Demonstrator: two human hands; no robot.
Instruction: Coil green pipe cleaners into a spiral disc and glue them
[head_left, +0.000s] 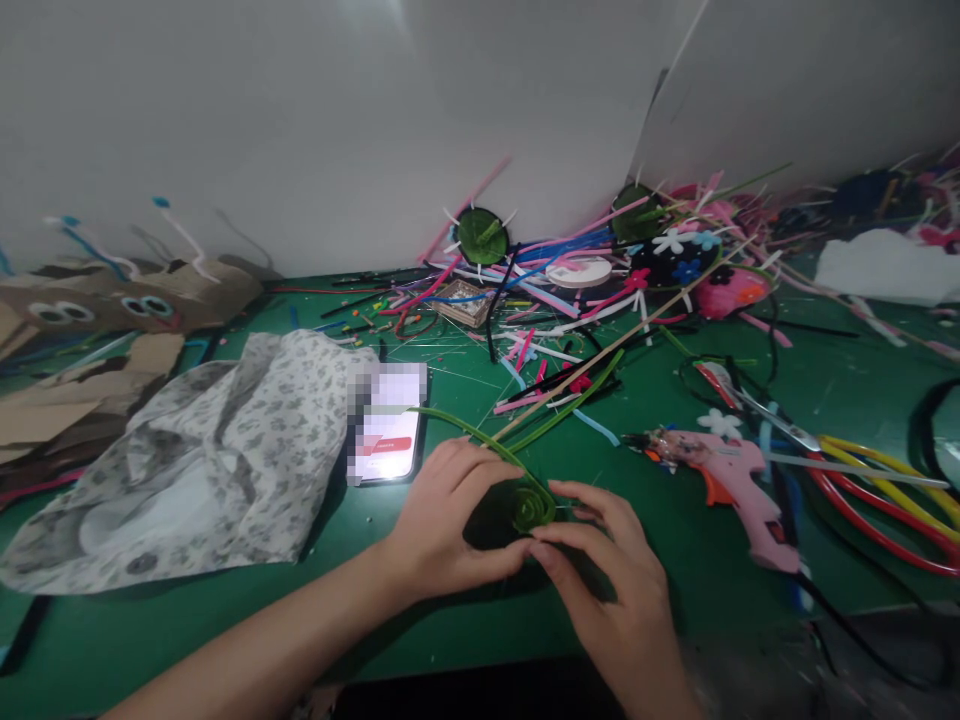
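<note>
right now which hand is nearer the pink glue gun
Right. The right hand is left of the pink glue gun; the left hand is farther left, across the green coil.

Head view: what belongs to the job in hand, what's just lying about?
Job in hand:
green coil, between the fingers of the left hand and right hand
pink glue gun, perhaps; untouched

Lying about, seemingly:
lit phone
patterned cloth
brown shapes with eyes
</note>
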